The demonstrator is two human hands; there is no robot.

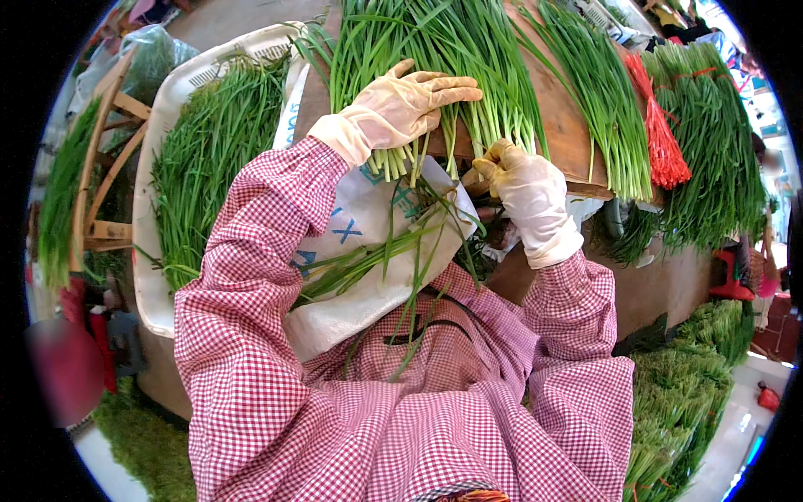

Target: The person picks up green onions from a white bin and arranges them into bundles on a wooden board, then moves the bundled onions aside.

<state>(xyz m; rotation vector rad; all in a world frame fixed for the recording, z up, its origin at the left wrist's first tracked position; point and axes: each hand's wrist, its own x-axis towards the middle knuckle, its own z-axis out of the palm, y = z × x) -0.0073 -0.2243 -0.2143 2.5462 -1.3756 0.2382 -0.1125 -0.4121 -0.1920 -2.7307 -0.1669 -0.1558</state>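
Note:
A spread of garlic chives (410, 42) lies on the wooden table in front of me, its pale cut ends toward me. My left hand (400, 107), in a thin cream glove, rests flat across the stems with its fingers stretched out. At the stem ends, to the right, my gloved right hand (525, 188) is closed in a pinch. What sits between its fingertips is too small and hidden to make out. Below both hands, loose chive leaves (368, 263) lie on a white woven sack (335, 322) across my lap.
A white plastic basket (144, 226) of chives stands at left beside a wooden frame (94, 167). Right of my hands lie another chive pile (598, 92), red ties (663, 134) and a large bundle (703, 151). More chive bundles (682, 402) are at lower right.

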